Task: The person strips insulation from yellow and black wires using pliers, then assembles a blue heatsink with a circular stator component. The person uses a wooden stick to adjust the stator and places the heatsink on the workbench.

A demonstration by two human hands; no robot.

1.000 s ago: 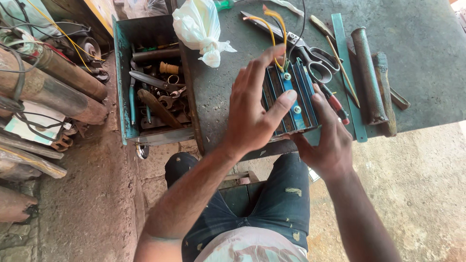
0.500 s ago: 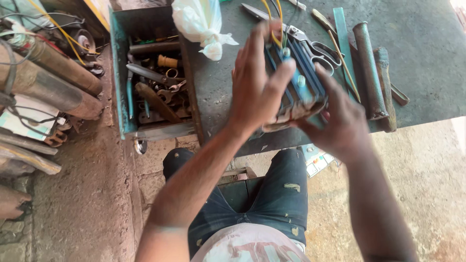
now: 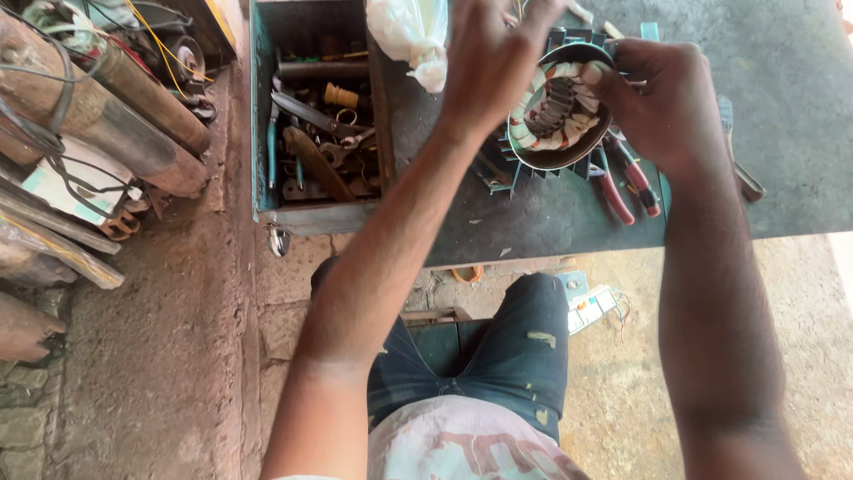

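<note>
A finned blue motor stator is tipped up on the dark workbench, its open end facing me, showing copper windings wrapped in white and red. My left hand grips its left and top side. My right hand holds its right rim. Both hands are closed around the housing.
Red-handled pliers lie under the stator on the bench. A white plastic bag sits at the bench's far left. A teal toolbox full of wrenches and metal parts stands to the left. Rusty pipes and wires lie on the ground.
The stator lay on its side on the bench; both hands have turned it upright so its open end with the windings now faces the camera.
</note>
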